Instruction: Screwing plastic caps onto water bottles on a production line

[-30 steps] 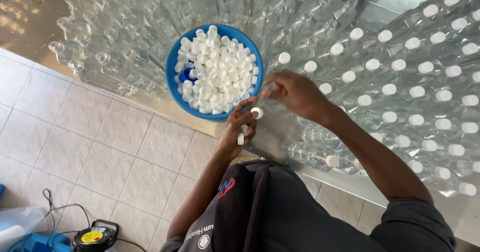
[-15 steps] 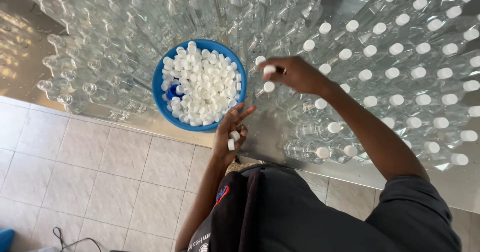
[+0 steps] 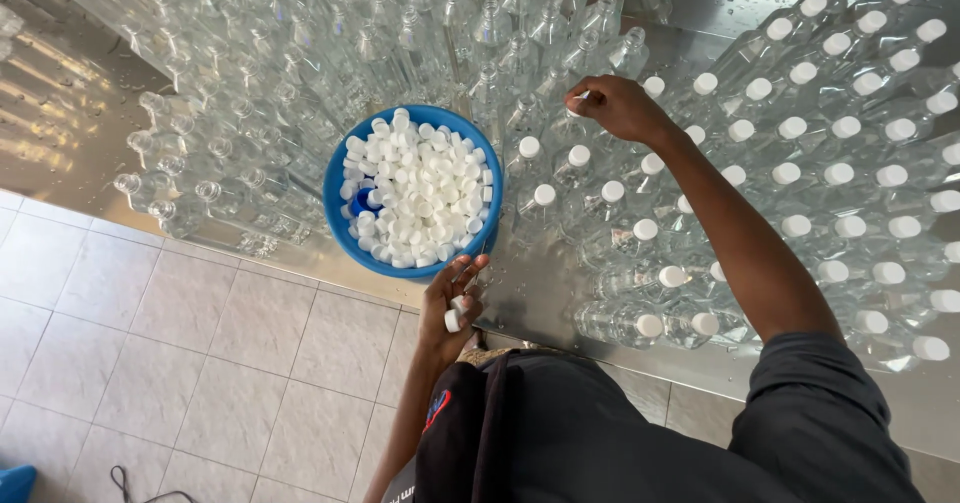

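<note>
My right hand (image 3: 618,105) reaches far over the clear plastic bottles (image 3: 640,233) and presses a white cap onto one bottle neck at the edge of the capped group. Close to my body, my left hand (image 3: 452,303) holds a few white caps (image 3: 454,315) just below the blue bowl (image 3: 340,225). The bowl sits among the bottles on the wet steel table (image 3: 540,283) and is filled with several loose white caps (image 3: 418,191). Bottles to the right wear white caps; those to the left and behind stand uncapped (image 3: 300,63).
The steel table's front edge (image 3: 300,263) runs diagonally above a tiled floor (image 3: 150,363). A dark cable (image 3: 130,485) lies on the tiles at the bottom left, beside a blue object (image 3: 12,483) in the corner. My dark apron (image 3: 560,433) fills the lower middle.
My right hand has moved from near the left hand outward to a bottle farther back, carrying a cap. The left hand stayed by the bowl's rim with its caps.
</note>
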